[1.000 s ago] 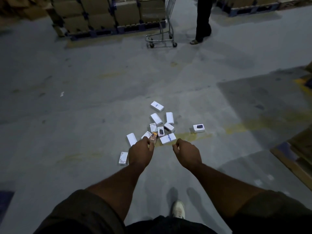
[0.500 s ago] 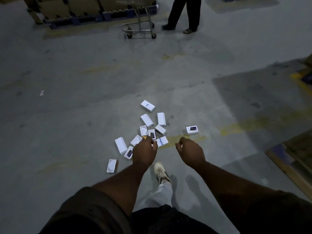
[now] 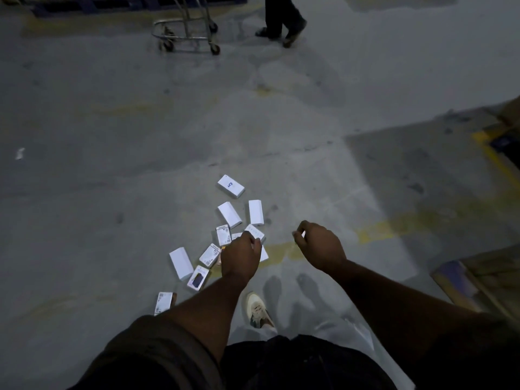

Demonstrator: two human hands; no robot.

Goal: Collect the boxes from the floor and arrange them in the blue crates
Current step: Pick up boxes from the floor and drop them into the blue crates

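**Hands Hovered Over Scattered Boxes**

While a pale shoe (image 3: 256, 307) stood on the grey floor (image 3: 112, 170) nearest the camera, both arms reached forward over a loose scatter of small white boxes (image 3: 230, 214). The left hand (image 3: 240, 258) hung above the middle of that scatter with its fingers curled; whether it gripped anything could not be told, though a small orange edge showed beside it. The right hand (image 3: 319, 246) was loosely curled and held nothing, just right of the boxes. 1 box with a dark picture (image 3: 198, 278) lay near the left forearm. Another, with blue lettering (image 3: 230, 186), lay farthest out. Well beyond, a wheeled metal trolley (image 3: 186, 32) stood beside another person's legs (image 3: 281, 19).
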